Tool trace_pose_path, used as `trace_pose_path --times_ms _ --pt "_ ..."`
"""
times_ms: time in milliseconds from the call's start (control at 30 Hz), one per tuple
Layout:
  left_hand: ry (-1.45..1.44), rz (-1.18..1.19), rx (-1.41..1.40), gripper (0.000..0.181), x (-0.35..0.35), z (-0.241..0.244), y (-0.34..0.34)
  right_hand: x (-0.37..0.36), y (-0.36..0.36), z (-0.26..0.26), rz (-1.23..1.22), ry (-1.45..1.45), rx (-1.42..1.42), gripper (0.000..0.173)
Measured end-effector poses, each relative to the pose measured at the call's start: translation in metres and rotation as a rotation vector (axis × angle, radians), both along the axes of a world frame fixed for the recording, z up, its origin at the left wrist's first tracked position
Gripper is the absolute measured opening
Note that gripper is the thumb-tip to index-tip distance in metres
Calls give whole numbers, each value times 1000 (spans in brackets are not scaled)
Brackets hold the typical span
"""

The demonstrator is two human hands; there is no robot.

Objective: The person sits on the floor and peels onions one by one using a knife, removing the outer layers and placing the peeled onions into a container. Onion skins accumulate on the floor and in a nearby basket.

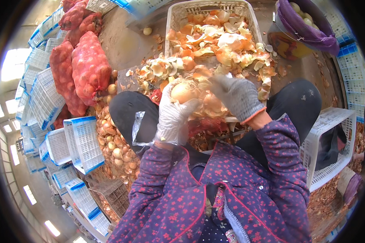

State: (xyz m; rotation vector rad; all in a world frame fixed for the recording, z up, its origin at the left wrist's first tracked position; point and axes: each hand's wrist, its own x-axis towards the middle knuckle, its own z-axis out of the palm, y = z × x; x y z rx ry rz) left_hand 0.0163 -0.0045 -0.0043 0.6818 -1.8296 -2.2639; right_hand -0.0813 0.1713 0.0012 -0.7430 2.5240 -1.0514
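My left hand (178, 114), in a thin white plastic glove, grips a yellow-brown onion (183, 92) with the root tuft turned up. Close by on the right is my right hand (238, 92), in a grey knit glove with an orange cuff. Its fingers are blurred by motion, so whether they hold anything is hidden. Loose onion skins (213, 104) lie beneath and between both hands. Beyond them stands a white plastic crate (169, 24) heaped with peeled skins (219, 39). More skins spill over the board (126, 77) before me.
Red mesh sacks of onions (89, 65) lie at the left, with loose onions (118, 153) beside my knee. A bucket lined with a purple mesh bag (310, 27) holds peeled onions at the upper right. White crates (83, 142) line the left; another crate (331, 179) stands at the right.
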Motion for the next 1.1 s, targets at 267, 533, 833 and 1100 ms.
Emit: trace_pose_path --times_ms 267,533,833,1100 --pt "-7 140 66 75 -2 -1 -1 13 -2 -8 223 120 146 21" --pt "0 156 -245 76 -1 8 8 12 -6 -30 232 169 161 20" --pt "-34 -111 410 77 4 16 -10 7 -10 -38 166 360 148 23" --pt "13 -170 323 75 10 32 -1 -17 0 29 86 -784 -240 71"
